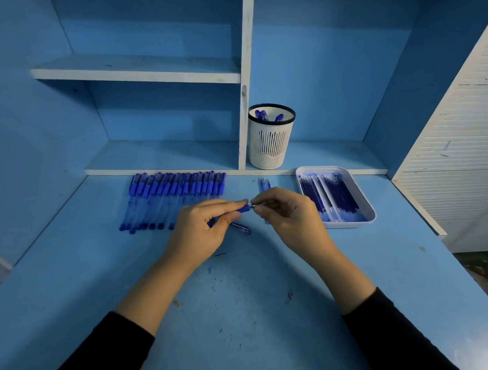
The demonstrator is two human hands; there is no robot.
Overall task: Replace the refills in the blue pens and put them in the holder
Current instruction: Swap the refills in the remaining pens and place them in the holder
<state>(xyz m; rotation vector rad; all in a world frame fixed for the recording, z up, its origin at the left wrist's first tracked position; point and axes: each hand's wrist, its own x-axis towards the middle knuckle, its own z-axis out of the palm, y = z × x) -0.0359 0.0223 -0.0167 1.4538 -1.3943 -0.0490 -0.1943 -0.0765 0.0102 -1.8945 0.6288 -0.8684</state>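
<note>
Early stage: three or so pens are standing in the white slotted plastic holder at twelve o'clock. The left hand is pinching a blue-gripped clear pen; the right hand is pinching its tip. A long row of pens at ten o'clock is waiting.

No readable text, labels, brands, nos. or signs anywhere. Pens in the row show no legible print; same w/ the white holder and the refill tray. Desk has only ink smudges, no writing.
</note>
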